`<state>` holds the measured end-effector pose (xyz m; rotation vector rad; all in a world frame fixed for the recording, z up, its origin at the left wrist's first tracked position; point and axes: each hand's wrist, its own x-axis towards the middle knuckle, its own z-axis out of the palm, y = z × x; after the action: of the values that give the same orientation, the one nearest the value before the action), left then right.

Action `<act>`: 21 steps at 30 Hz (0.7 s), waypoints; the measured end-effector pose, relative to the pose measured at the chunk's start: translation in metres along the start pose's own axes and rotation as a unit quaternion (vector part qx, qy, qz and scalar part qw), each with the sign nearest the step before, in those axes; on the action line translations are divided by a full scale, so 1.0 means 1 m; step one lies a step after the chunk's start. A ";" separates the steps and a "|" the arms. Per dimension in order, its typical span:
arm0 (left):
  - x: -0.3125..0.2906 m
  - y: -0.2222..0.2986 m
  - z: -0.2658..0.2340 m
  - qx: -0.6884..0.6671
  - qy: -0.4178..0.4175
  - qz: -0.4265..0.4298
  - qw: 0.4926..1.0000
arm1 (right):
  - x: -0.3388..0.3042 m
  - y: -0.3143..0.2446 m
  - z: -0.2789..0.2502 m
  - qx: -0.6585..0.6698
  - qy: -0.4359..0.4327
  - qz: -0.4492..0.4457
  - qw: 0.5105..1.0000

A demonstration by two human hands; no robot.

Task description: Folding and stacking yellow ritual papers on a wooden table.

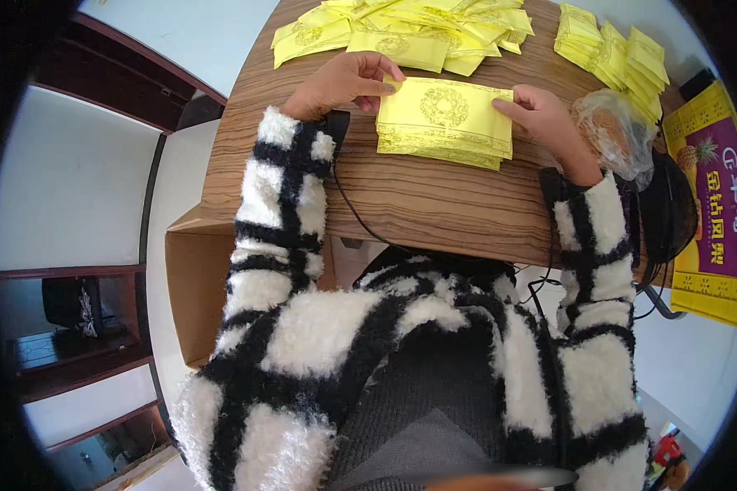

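A stack of yellow printed papers (444, 119) lies near the front of the table, each sheet rectangular and the top one marked with a round ornament and a patterned border. At its upper left corner my left hand (354, 80) is closed, thumb and fingers pinching the edge. My right hand (540, 119) grips the right edge, its thumb on top and its fingers mostly hidden. I cannot tell whether the hands hold only the top sheet or several. Beyond the stack is a loose heap of similar yellow papers (401, 47).
More yellow bundles (610, 51) lie at the far right of the wood-grain table (278, 123). Beside my right wrist sits a clear plastic bag (614, 135) with brownish contents. A yellow and purple carton (708, 196) stands right of the table, and a cardboard box (192, 286) is at the left.
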<state>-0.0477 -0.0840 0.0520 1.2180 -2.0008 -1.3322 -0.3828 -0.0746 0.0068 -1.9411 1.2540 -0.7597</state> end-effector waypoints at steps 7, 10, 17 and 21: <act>0.001 -0.006 -0.003 -0.024 -0.024 -0.002 0.999 | 0.001 0.003 0.001 -0.073 0.038 -0.046 0.996; 0.001 -0.009 -0.007 0.010 0.027 -0.016 0.999 | 0.000 0.001 0.000 -0.089 0.062 -0.055 0.993; 0.023 -0.055 -0.031 0.186 0.212 0.010 0.959 | 0.002 0.004 -0.004 -0.044 0.137 -0.077 0.987; 0.036 -0.066 -0.046 0.340 0.270 0.070 0.898 | 0.002 0.006 -0.003 0.019 0.124 -0.038 0.991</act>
<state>-0.0038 -0.1476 0.0090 1.4772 -2.1065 -0.1404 -0.3871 -0.0784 0.0040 -1.9164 1.3038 -1.0825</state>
